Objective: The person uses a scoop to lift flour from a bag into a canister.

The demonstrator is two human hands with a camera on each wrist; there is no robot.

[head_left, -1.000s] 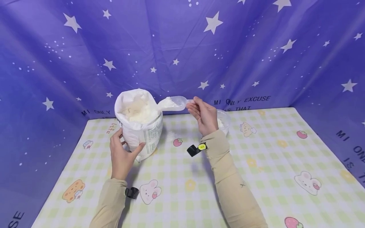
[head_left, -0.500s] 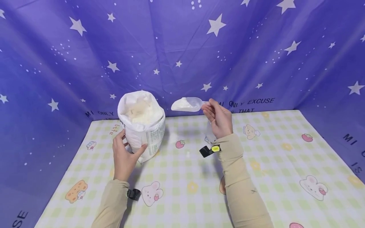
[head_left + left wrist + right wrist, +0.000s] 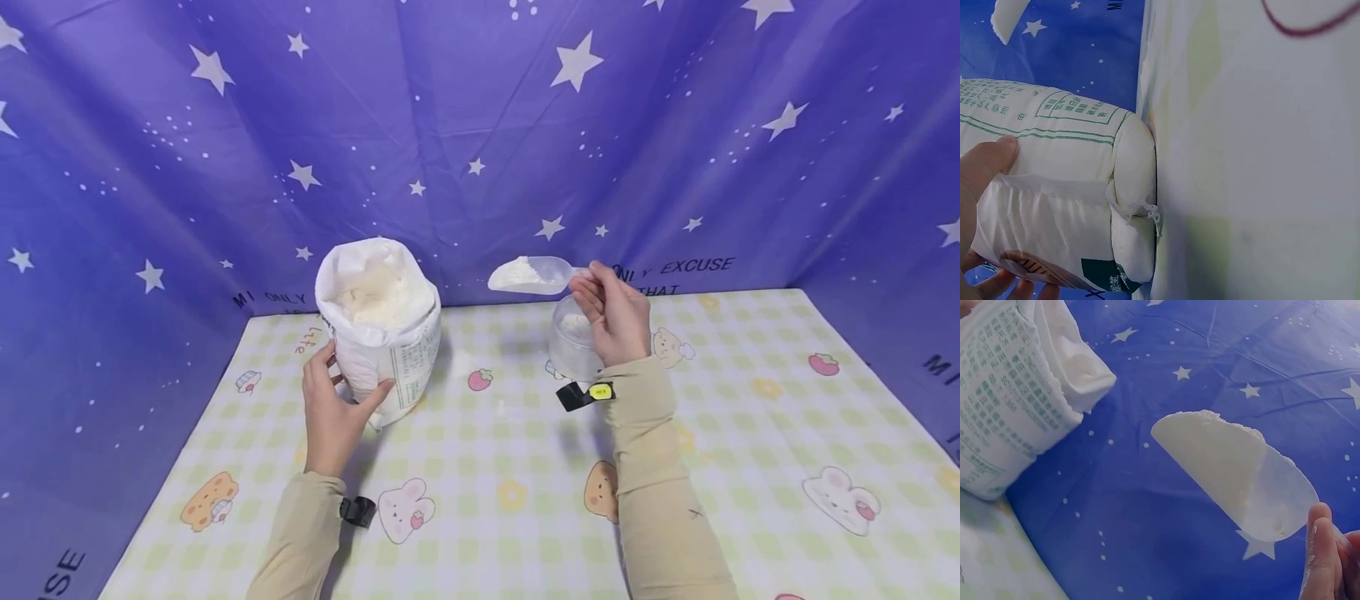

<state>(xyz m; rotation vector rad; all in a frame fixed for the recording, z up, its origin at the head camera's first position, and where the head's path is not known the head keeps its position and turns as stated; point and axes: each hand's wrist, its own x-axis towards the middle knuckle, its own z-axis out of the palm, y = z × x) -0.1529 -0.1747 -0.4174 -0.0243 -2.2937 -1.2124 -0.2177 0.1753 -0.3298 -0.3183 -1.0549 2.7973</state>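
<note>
"Clear plastic at the right hand (image 3: pixel 621 323): how is it held?"

"Fingers (image 3: pixel 1320 550) pinch the scoop (image 3: pixel 551 277) by its handle; it hangs roughly level in the air, part-filled with white powder (image 3: pixel 517 272)."

"Left hand (image 3: pixel 332 421)?"

"Curled round the lower part of the white bag (image 3: pixel 393 360), thumb on one side, remaining fingers on the other. Bag upright, mouth open, more powder inside, green print on its wall."

"Scoop position?"

"Between bag and right hand, clear of the bag."

"Other vessels?"

"One transparent tub (image 3: pixel 572 360), partly hidden by the right hand, some powder visible within."

"Surroundings?"

"Bench (image 3: pixel 465 508) in green-and-white check with cartoon prints. Blue, star-patterned curtain (image 3: pixel 450 100) behind."
</note>
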